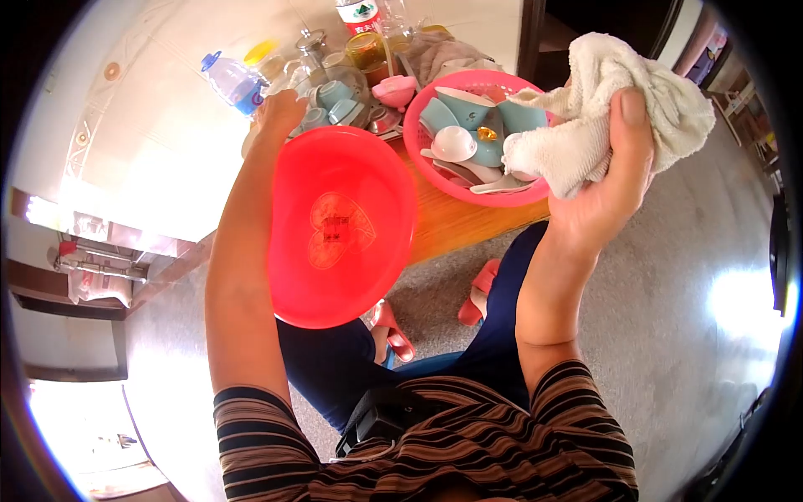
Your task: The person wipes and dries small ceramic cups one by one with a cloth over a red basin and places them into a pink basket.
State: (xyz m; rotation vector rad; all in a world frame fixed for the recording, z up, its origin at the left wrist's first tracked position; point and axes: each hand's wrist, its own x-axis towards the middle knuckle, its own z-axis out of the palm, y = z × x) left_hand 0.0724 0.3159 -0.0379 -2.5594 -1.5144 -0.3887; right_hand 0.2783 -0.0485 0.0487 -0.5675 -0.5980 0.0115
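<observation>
My right hand (609,180) is closed around a crumpled white cloth (606,105), raised to the right of the pink basket. The thumb presses on the cloth, and part of it hangs toward the basket. A red plastic basin (343,222) is tilted with its inside facing me, a heart pattern on its bottom. My left arm runs along the basin's left side. Beyond its upper left rim is my left hand (283,109), near the cups and a plastic bottle (234,82). Its fingers are mostly hidden, so whether it grips the rim does not show.
A pink basket (481,199) holding bowls, a white cup and spoons stands on the wooden table (452,222). Behind the basin are pale blue cups (335,96), a pink cup (393,90), glass jars (366,52) and a red-labelled bottle (360,12). My legs and pink slippers are below.
</observation>
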